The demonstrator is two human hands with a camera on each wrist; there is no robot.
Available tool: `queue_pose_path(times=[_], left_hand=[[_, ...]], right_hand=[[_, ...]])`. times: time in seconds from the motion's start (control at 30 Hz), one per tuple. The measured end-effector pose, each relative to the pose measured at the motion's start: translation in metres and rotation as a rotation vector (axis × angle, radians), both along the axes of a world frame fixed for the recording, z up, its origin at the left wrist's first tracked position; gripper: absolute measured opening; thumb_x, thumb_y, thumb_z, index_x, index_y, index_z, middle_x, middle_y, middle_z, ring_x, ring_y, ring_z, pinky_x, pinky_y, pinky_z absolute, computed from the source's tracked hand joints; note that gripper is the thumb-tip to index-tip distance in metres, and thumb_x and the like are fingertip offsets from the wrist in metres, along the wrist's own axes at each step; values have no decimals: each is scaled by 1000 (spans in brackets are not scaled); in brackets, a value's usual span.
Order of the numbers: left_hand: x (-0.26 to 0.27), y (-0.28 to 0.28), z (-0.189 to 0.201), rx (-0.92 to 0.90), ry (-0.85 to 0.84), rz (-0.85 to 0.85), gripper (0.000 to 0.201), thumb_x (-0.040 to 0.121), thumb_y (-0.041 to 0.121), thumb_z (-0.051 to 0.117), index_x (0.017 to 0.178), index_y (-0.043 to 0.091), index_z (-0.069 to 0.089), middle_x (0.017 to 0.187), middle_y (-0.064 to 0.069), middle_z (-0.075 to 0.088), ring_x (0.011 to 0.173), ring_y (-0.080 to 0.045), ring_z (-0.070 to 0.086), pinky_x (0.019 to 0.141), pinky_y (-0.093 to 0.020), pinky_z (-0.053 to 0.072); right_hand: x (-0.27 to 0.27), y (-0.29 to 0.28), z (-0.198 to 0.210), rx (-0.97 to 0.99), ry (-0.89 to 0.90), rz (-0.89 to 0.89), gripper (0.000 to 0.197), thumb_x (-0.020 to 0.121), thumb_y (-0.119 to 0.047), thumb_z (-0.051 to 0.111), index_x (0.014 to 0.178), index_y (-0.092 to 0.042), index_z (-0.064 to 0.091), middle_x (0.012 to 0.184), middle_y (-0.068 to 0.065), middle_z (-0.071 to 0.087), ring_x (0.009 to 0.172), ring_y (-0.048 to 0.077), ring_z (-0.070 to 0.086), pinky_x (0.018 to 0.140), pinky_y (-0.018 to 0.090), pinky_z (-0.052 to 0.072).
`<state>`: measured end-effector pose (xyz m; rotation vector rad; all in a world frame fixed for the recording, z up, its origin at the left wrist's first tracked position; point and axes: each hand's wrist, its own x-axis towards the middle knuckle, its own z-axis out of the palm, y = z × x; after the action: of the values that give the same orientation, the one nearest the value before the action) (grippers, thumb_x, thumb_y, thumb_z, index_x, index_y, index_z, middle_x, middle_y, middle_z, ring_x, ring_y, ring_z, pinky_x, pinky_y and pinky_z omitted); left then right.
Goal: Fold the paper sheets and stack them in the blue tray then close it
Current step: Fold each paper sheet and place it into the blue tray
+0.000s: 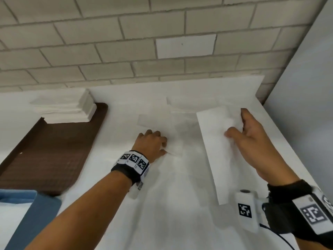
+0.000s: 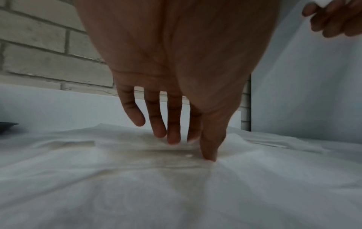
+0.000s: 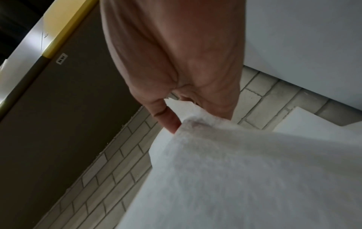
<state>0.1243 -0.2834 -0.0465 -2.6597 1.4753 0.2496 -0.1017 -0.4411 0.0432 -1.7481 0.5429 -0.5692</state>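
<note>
My right hand pinches a long white paper sheet near its far end and holds it lifted and tilted over the right side of the table; in the right wrist view the sheet hangs from the thumb and fingers. My left hand rests at mid-table, its straight fingers and thumb pressing on a thin white sheet that lies flat and slightly wrinkled. A corner of the blue tray shows at the lower left, something white inside it.
A stack of folded white paper sits at the far end of a brown mat on the left. A brick wall runs behind the white table, and a grey panel closes the right side.
</note>
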Motion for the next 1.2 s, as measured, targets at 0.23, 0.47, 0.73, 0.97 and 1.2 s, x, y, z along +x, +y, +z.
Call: queue_pose_path(times=[0.23, 0.47, 0.73, 0.97, 1.2], left_hand=[[-3, 12, 26, -457, 391, 223, 27, 100, 43, 57, 93, 20, 70, 99, 3, 69, 95, -19, 61, 86, -24, 45], [-48, 50, 64, -1150, 1301, 473, 27, 106, 25, 49, 126, 11, 62, 127, -11, 71, 121, -30, 66, 104, -46, 50], [-62, 103, 54, -1128, 1351, 540, 35, 101, 29, 56, 134, 18, 61, 127, -5, 72, 117, -26, 69, 101, -47, 54], [-53, 151, 40, -1308, 941, 572, 23, 93, 24, 68, 115, 31, 69, 117, 3, 76, 109, -20, 72, 95, -45, 58], [-63, 178, 2, -1211, 821, 674, 27, 94, 24, 69, 120, 22, 68, 118, 1, 76, 109, -16, 72, 97, -47, 57]], right_hand=[[9, 15, -1, 111, 28, 96, 35, 94, -13, 60, 122, -34, 60, 115, -19, 69, 106, 2, 65, 87, 22, 53], [55, 50, -12, 445, -51, 130, 32, 86, -20, 70, 117, -13, 69, 113, 0, 73, 107, 19, 69, 94, 39, 53], [100, 116, -35, 303, -46, 178, 41, 82, -27, 77, 118, -25, 58, 114, -5, 69, 100, 11, 69, 86, 43, 59], [111, 148, -41, 315, -24, 325, 45, 86, -45, 66, 125, -45, 43, 118, -3, 55, 101, 13, 65, 85, 34, 57], [115, 176, -65, 83, 256, 552, 44, 96, -12, 40, 131, -38, 33, 126, -12, 50, 108, 9, 55, 81, 21, 48]])
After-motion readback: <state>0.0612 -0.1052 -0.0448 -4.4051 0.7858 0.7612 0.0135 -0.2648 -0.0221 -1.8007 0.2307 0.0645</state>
